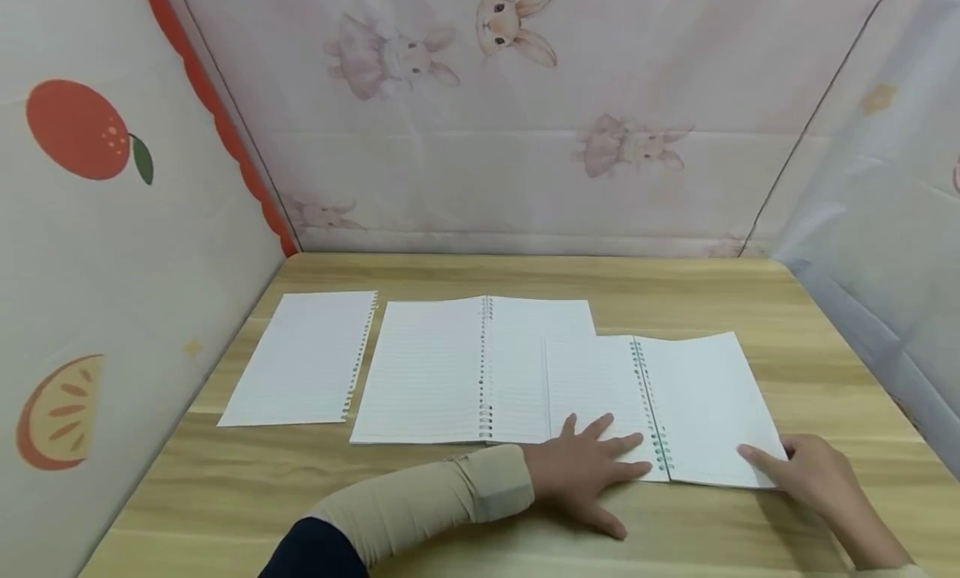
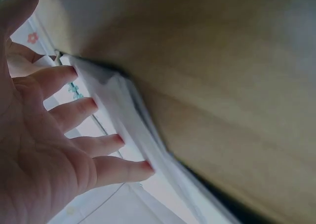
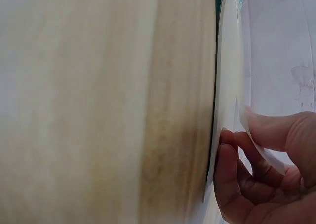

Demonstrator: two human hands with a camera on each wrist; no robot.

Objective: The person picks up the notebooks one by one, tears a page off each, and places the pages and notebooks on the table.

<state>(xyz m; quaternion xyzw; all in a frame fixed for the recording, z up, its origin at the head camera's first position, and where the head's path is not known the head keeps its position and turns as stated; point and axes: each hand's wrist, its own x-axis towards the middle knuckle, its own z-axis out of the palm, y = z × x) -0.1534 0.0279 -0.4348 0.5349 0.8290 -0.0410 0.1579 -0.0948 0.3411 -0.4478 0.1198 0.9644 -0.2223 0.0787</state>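
Spread wide, my left hand (image 1: 585,474) rests on the lined left side of a small open notebook (image 1: 652,411); my right hand (image 1: 817,474) pinches a thin leaf (image 1: 716,407) at its lower right corner, thumb uppermost. Left to right on the wood-grained surface (image 1: 712,532) lie a white sheet (image 1: 303,361) with a ragged, toothed edge, a larger spiral-bound notebook (image 1: 431,370), and the small green-coiled one, partly overlapping it.

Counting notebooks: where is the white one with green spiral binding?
In the head view, the green spiral notebook lies right of centre, overlapping another open white spiral notebook.
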